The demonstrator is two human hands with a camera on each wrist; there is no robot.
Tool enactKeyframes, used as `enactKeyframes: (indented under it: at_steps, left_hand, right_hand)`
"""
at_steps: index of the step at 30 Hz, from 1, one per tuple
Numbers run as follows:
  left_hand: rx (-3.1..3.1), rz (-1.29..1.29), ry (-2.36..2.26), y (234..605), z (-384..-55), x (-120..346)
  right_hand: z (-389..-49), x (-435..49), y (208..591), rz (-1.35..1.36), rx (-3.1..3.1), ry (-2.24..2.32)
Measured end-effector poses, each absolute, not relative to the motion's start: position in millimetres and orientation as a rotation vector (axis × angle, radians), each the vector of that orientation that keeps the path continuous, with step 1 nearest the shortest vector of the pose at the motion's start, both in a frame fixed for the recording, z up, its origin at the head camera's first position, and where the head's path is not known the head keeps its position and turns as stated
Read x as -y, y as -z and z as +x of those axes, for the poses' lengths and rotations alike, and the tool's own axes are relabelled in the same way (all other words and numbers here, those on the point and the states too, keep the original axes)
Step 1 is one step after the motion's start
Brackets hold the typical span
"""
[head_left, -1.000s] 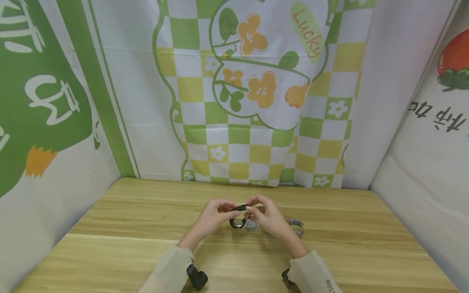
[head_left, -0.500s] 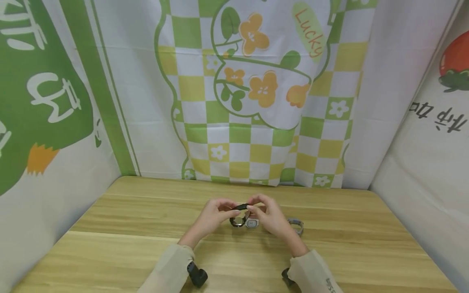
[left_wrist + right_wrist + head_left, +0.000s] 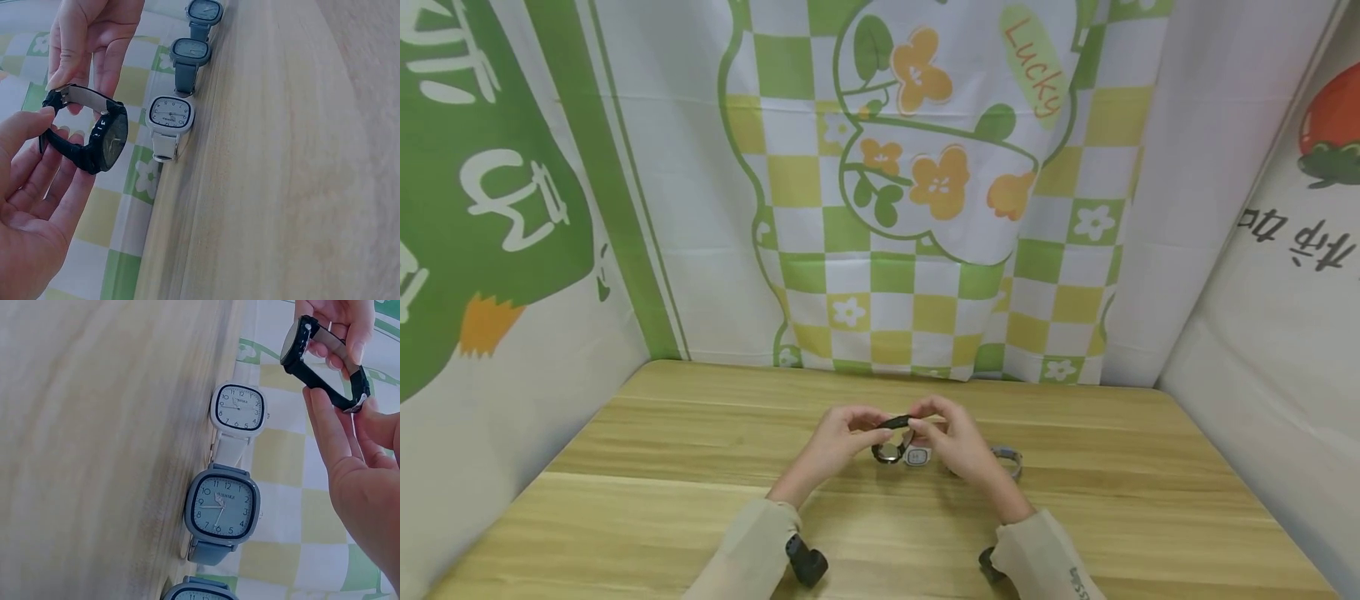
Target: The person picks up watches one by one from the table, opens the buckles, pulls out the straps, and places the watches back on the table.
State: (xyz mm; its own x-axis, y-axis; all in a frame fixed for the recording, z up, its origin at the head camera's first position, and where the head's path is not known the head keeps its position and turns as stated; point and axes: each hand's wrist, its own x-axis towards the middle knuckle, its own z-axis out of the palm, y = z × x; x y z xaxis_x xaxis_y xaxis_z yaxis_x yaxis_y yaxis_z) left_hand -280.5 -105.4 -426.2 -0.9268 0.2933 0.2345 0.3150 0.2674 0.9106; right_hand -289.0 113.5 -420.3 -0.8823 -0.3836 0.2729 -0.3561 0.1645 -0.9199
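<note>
Above the wooden worktop (image 3: 640,467), the left hand (image 3: 835,433) and right hand (image 3: 951,433) each have a grip clamped on the strap (image 3: 895,422) of a black wristwatch (image 3: 103,145). Held strap uppermost, case lower, it probably gives both thumbs access to the buckle (image 3: 356,404); whether that is fastened cannot be told. The watch sits between the two hands, apart from a white square-faced watch (image 3: 239,407) and two grey-blue watches (image 3: 223,506), likely lined up to leave working room.
</note>
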Motion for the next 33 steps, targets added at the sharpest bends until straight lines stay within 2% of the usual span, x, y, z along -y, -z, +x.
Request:
enactKeyframes:
  at_steps: [33]
  left_hand:
    - [2.492, -0.646, 1.75, 425.2, -280.8, 108.0]
  right_hand:
    - [-288.8, -117.0, 417.7, -0.742, -2.306, 1.905]
